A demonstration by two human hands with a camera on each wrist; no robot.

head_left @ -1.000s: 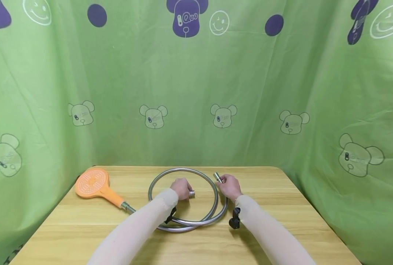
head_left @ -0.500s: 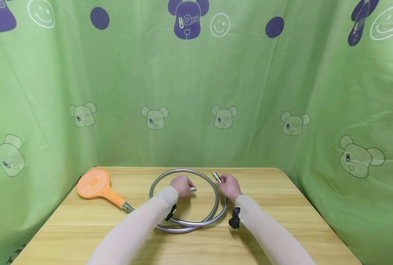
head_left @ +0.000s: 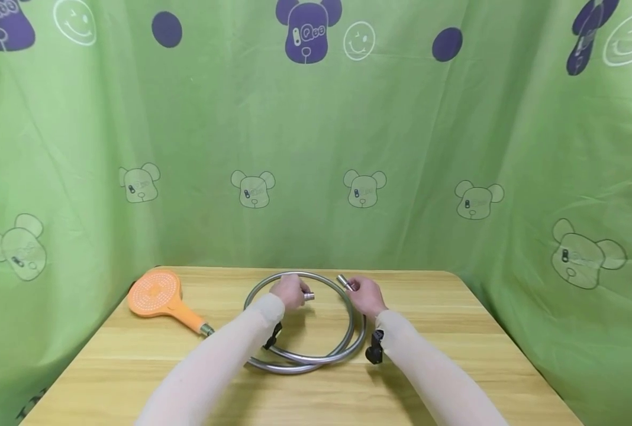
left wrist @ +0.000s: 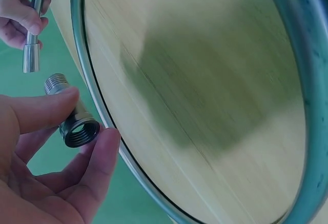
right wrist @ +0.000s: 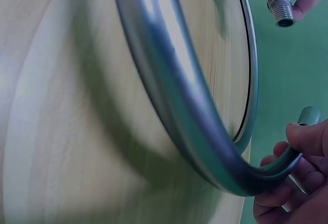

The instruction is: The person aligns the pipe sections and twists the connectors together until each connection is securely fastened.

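Observation:
My left hand point(head_left: 289, 291) pinches a short metal threaded fitting point(left wrist: 78, 118) between thumb and fingers. One end has an outer thread, and the other is a hollow collar threaded inside. Across from it, my right hand point(head_left: 367, 297) grips a silver shower hose point(head_left: 316, 359) just behind its metal end nut point(head_left: 342, 281). That nut tilts up and to the left, pointing toward the fitting, with a gap between them. The hose lies in loops on the table below both hands. Its other end joins the handle of an orange shower head point(head_left: 155, 293) at the left.
The wooden table point(head_left: 454, 361) runs back to a green curtain point(head_left: 305, 236) printed with bears, which also hangs along both sides. A small black camera point(head_left: 374, 347) is strapped at the right wrist. In the right wrist view, the hose loop point(right wrist: 169, 75) crosses close before the camera.
My left hand has lifted the fitting and moved it slightly away from me. The right hand has brought the hose end a little left, and its nut leans more toward the fitting.

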